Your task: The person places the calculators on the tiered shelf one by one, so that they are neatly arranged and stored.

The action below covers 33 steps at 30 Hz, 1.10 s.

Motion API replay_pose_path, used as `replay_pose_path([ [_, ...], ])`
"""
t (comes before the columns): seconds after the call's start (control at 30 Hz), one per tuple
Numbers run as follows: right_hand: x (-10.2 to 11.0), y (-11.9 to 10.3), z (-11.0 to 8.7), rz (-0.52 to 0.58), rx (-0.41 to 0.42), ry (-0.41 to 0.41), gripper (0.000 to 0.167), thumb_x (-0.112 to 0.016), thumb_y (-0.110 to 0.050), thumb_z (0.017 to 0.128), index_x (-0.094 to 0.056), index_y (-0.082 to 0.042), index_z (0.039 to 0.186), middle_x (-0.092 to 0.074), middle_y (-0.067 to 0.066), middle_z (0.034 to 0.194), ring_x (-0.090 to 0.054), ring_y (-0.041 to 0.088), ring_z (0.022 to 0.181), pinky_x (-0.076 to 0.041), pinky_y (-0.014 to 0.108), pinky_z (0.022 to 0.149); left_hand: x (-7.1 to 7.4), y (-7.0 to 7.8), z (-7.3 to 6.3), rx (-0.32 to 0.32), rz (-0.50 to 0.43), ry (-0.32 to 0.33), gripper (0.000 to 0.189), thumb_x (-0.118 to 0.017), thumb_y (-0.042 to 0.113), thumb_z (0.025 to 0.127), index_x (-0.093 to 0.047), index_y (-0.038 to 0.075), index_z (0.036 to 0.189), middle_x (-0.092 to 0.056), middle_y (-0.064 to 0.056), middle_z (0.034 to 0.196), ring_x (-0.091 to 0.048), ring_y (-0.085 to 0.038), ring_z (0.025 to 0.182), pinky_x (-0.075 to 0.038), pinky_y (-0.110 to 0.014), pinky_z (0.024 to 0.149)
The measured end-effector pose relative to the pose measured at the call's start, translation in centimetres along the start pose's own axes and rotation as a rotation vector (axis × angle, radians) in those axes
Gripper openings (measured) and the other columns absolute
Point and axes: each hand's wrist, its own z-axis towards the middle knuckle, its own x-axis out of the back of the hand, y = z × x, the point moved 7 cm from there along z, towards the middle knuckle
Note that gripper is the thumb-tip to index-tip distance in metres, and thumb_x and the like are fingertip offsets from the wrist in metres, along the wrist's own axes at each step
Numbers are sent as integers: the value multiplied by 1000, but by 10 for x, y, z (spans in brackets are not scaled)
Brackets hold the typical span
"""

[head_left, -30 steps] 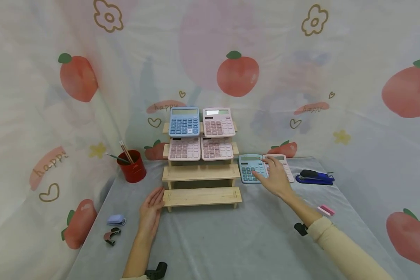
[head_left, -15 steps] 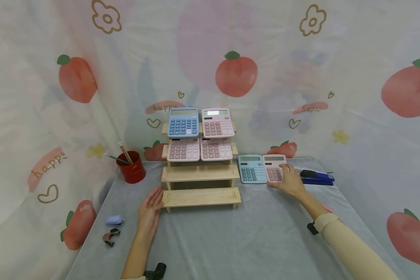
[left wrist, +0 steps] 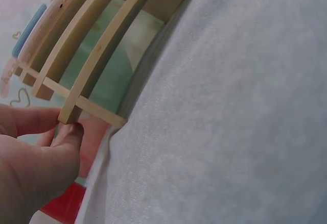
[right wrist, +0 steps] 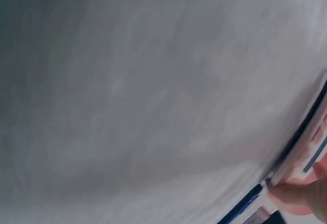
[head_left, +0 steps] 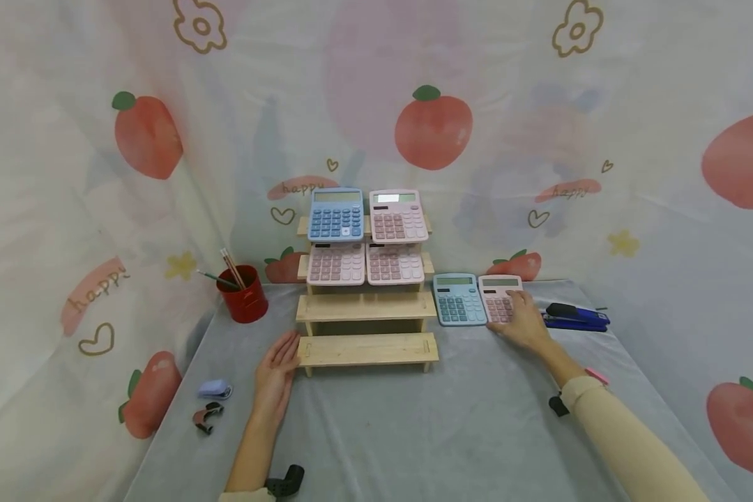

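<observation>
A tiered wooden stand (head_left: 367, 350) stands mid-table. My left hand (head_left: 276, 380) is at the left end of its lowest step, and in the left wrist view thumb and finger pinch that board end (left wrist: 71, 109). A blue calculator (head_left: 335, 215) and a pink calculator (head_left: 397, 216) lean on the top tier, with two more pink ones below. Right of the stand lie a light blue calculator (head_left: 459, 300) and another pink calculator (head_left: 494, 298). My right hand (head_left: 522, 326) grips that pink one at its right side, thumb at the bottom edge. Its fingers partly cover the keys.
A red pail (head_left: 243, 303) holding pencils stands at the back left. A small lilac stapler (head_left: 215, 389) and a brown hair claw (head_left: 207, 417) lie at the left. Near my right hand are a blue stapler (head_left: 576, 318) and a pink item (head_left: 596, 375) half behind the forearm.
My right hand has moved right, from over the light blue calculator to the pink one beside it, and now grips it. My left hand stays at the stand. The head view has shifted slightly.
</observation>
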Motion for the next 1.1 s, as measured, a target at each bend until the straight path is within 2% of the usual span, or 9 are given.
replay_pose_path([
  [0.17, 10, -17, -13, 39, -32, 55, 101, -85, -32, 83, -28, 4, 158, -25, 38, 155, -39, 62, 131, -33, 77, 106, -1, 2, 0, -21, 24, -12, 62, -48, -14, 101, -38, 4, 160, -41, -10, 164, -42, -18, 149, -39, -29, 117],
  [0.27, 19, -30, -23, 43, -21, 93, 100, -85, -31, 82, -30, 2, 158, -28, 37, 154, -41, 61, 129, -34, 78, 103, -2, 2, -1, -25, 17, -10, 62, -48, -15, 101, -39, 4, 159, -42, -10, 163, -42, -18, 149, -38, -30, 117],
  [0.47, 47, -64, -49, 73, 61, 195, 97, -89, -29, 77, -38, -1, 155, -34, 35, 151, -46, 58, 123, -38, 75, 97, -3, 4, -2, -13, 17, -3, 63, -48, -15, 100, -39, 5, 160, -41, -10, 164, -41, -17, 150, -36, -32, 119],
  [0.6, 64, -95, -73, 86, 130, 223, 95, -92, -28, 75, -42, -3, 152, -37, 32, 151, -48, 54, 121, -43, 73, 95, -4, 5, -3, -10, 18, 2, 64, -48, -15, 100, -38, 5, 160, -41, -9, 164, -41, -17, 150, -35, -33, 120],
  [0.87, 78, -166, -120, 131, 270, 187, 93, -94, -22, 70, -48, -7, 149, -42, 22, 151, -54, 48, 123, -50, 66, 93, -5, 7, -5, -22, 17, 2, 64, -48, -14, 100, -37, 4, 160, -41, -9, 164, -41, -17, 150, -35, -34, 120],
  [1.1, 62, -206, -140, 153, 344, 134, 93, -95, -22, 68, -50, -10, 148, -44, 18, 151, -54, 45, 130, -50, 63, 100, -5, 7, -6, -26, 20, -2, 63, -48, -15, 100, -38, 4, 159, -41, -10, 164, -41, -18, 150, -36, -33, 120],
])
